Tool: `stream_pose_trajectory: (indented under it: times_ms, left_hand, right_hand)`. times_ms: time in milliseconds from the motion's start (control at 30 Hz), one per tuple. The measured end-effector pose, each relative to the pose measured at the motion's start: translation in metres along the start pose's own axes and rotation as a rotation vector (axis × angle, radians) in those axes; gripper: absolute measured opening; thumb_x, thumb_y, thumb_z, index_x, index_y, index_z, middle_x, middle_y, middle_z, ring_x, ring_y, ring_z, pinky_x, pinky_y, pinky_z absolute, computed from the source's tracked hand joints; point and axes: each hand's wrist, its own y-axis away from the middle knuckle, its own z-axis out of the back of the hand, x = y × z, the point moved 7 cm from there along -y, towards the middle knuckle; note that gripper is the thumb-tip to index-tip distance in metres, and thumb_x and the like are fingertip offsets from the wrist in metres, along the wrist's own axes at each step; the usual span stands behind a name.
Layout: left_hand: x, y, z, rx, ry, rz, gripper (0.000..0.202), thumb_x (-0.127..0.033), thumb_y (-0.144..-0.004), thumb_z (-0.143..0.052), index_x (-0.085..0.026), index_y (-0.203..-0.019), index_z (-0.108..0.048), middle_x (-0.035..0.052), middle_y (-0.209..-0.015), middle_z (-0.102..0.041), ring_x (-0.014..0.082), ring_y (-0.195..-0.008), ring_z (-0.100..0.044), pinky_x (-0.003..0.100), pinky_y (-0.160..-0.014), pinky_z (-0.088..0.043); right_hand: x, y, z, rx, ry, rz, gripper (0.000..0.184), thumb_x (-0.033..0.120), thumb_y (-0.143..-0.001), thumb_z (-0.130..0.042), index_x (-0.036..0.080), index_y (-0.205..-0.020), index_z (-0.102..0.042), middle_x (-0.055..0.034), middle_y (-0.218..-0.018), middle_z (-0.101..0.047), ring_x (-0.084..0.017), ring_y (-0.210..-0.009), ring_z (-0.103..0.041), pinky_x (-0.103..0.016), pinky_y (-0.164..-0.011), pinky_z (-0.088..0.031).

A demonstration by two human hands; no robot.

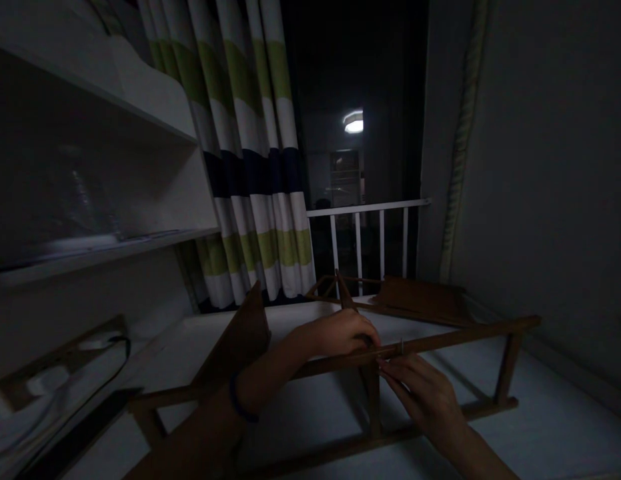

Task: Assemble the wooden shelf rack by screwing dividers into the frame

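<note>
A dark wooden frame [455, 340] of rails and crossbars lies on a pale surface in front of me. My left hand [340, 332] is closed over the top rail near its middle, where an upright bar meets it. My right hand [420, 393] sits just below the same rail, its fingertips pinched at a small metal piece [401, 346] sticking up from the wood. A flat wooden panel [240, 337] leans up at the frame's left side.
The room is dim. A white shelf unit [105, 247] fills the left, a striped curtain [255, 200] hangs behind, and a white railing [370, 233] crosses the dark window. More wooden parts [420, 297] lie at the back. A grey wall [555, 200] stands on the right.
</note>
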Motion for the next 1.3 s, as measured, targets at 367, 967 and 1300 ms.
stream_pose_trajectory:
  times_ms: [367, 967, 1300]
  left_hand:
    - [-0.003, -0.006, 0.001, 0.064, -0.011, -0.067, 0.020, -0.010, -0.077, -0.048, -0.014, -0.090, -0.062, 0.0070, -0.091, -0.065, 0.0137, -0.084, -0.059, 0.020, -0.077, -0.042]
    - [0.014, -0.004, -0.016, 0.021, 0.094, -0.084, 0.031, -0.009, -0.081, -0.042, -0.010, -0.110, -0.053, 0.0102, -0.119, -0.053, 0.0150, -0.117, -0.042, 0.024, -0.101, -0.029]
    - [0.009, -0.001, -0.013, 0.004, 0.041, -0.086, 0.026, -0.009, -0.082, -0.040, -0.013, -0.102, -0.057, 0.0089, -0.116, -0.055, 0.0161, -0.118, -0.040, 0.029, -0.104, -0.024]
  right_hand:
    - [-0.003, -0.002, -0.001, 0.022, 0.062, -0.026, 0.028, 0.010, -0.083, -0.049, 0.018, -0.109, -0.052, -0.0057, -0.089, -0.055, -0.014, -0.083, -0.055, -0.025, -0.070, -0.050]
    - [-0.008, -0.009, 0.005, 0.041, 0.055, -0.194, 0.015, 0.021, -0.084, -0.050, 0.022, -0.099, -0.053, 0.0001, -0.092, -0.062, -0.010, -0.081, -0.060, -0.014, -0.070, -0.049]
    - [-0.001, -0.007, 0.009, 0.098, 0.145, -0.126, 0.021, 0.018, -0.085, -0.044, 0.020, -0.105, -0.050, -0.0028, -0.096, -0.061, -0.011, -0.089, -0.058, -0.016, -0.079, -0.047]
